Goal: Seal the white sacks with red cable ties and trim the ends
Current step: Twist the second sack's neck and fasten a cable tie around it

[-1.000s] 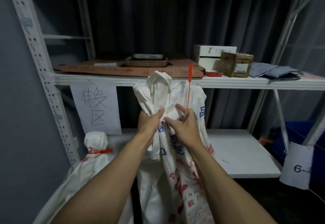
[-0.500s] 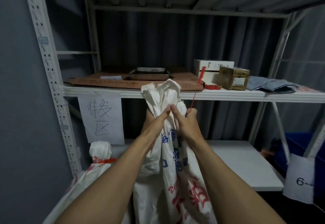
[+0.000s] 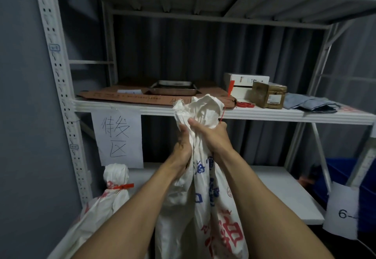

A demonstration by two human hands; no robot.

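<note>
Both hands choke the neck of the white sack [image 3: 203, 187] at centre frame, left hand [image 3: 183, 148] wrapped tight, right hand [image 3: 211, 136] clenched on cloth and pinching the red cable tie [image 3: 222, 114] at 1 o'clock, likely readying to cinch it.

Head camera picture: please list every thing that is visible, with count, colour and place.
sack in hands: 1, white with red and blue print, centre, neck gathered
tied sack: 1, white, lower left, red tie around neck
loose cable tie: 1, red, sticking up by the right hand
shelf rack: 1, white, across the view
cardboard sheet: 1, brown, middle shelf
metal tray: 1, grey, on the cardboard
boxes: 2, one white, one brown, middle shelf right
paper signs: 2, white, one left, one lower right
bin: 1, blue, right
left hand: gripping sack neck
right hand: gripping sack neck and tie
</note>
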